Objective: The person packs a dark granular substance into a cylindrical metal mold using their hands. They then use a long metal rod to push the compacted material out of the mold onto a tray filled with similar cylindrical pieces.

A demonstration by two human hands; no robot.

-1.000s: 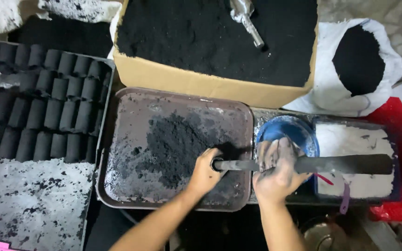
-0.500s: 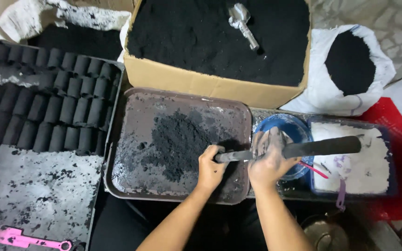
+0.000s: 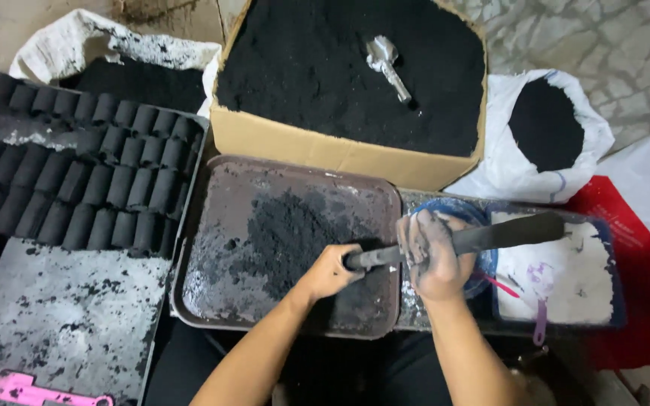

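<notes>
Both hands, left hand (image 3: 332, 272) and right hand (image 3: 432, 256), grasp the metal tube (image 3: 483, 238); rows of black cylinders (image 3: 77, 180) finished, loose powder (image 3: 287, 229) remains on the tray (image 3: 212, 301).

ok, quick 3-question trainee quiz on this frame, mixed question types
1. True or false: both hands grip the same long dark tube.
2. Which container holds the metal scoop? A) cardboard box B) blue bowl C) white sack
3. Fill in: the finished black cylinders lie in rows on the tray to the person's ____.

Key:
1. True: left hand at the tube's end over the brown tray, right hand mid-tube.
2. A: scoop lies in the cardboard box.
3. Left: cylinders.
</notes>
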